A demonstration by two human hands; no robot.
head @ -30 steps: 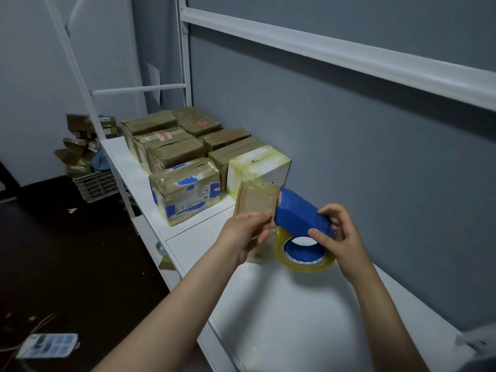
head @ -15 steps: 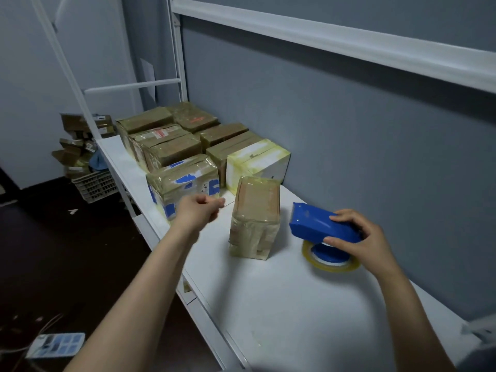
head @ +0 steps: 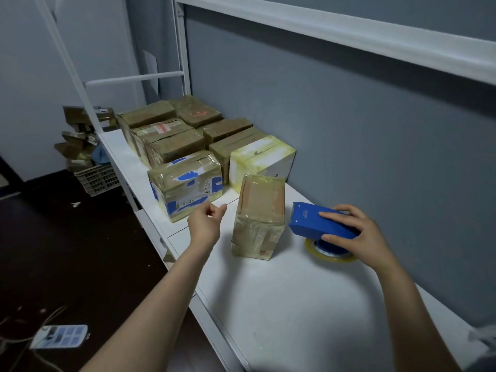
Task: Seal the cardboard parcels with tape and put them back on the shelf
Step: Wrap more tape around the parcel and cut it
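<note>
A small taped cardboard parcel [head: 259, 216] stands upright on the white shelf [head: 281, 304]. To its right lies a blue tape dispenser [head: 316, 220] with a yellowish tape roll [head: 330, 253] under it; my right hand [head: 357, 234] grips the dispenser from the right. My left hand [head: 206, 224] hovers just left of the parcel, apart from it, fingers curled with nothing in them. Behind it sits a parcel with blue tape patches [head: 188, 183].
Several sealed parcels [head: 166, 135] and a white-and-yellow box [head: 263, 162] are packed along the shelf's far end. A grey wall backs the shelf, with a white rail [head: 349, 33] overhead. A crate of boxes [head: 94, 178] and a remote-like device [head: 61, 335] lie on the dark floor.
My left hand let go of the small parcel, which now stands on the shelf, and moved left. My right hand lowered the dispenser onto the shelf to the parcel's right.
</note>
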